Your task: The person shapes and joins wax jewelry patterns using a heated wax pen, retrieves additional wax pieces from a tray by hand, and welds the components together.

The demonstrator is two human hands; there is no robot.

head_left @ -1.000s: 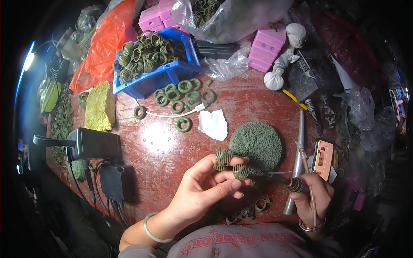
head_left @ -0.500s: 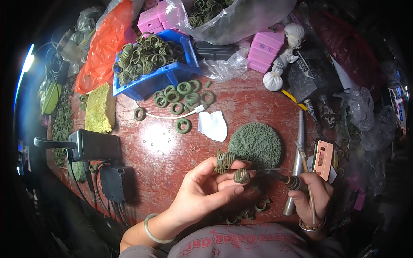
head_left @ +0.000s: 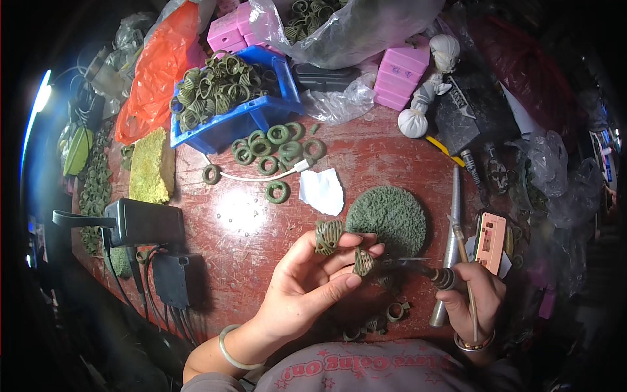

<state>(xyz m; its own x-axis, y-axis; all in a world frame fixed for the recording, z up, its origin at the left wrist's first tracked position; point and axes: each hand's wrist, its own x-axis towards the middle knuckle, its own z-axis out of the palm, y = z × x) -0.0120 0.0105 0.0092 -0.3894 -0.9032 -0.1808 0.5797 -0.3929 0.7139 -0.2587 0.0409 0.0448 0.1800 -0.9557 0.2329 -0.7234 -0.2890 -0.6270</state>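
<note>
My left hand [head_left: 297,281] holds two ribbed dark green rings. One ring [head_left: 328,236] sits up at the index fingertip, and a second ring [head_left: 364,262] is pinched near the thumb tip. My right hand [head_left: 480,294] grips a dark pen-like tool [head_left: 445,278] with a thin metal tip pointing left toward the second ring; whether they touch I cannot tell. A slim brown stick [head_left: 470,287] is also held upright in that hand. Beyond the fingers lies a round green textured pad [head_left: 388,219]. Several loose rings [head_left: 395,312] rest below my hands.
A blue bin [head_left: 209,139] heaped with ribbed rings stands at the back left. Plain green rings [head_left: 277,191] and white paper [head_left: 322,193] lie mid-table. A tapered metal rod [head_left: 442,307] lies beside my right hand. Black boxes with cables [head_left: 176,277] occupy the left.
My left fingers have turned both rings to show different faces, and the upper ring has shifted slightly left. My right hand and its tool have hardly moved.
</note>
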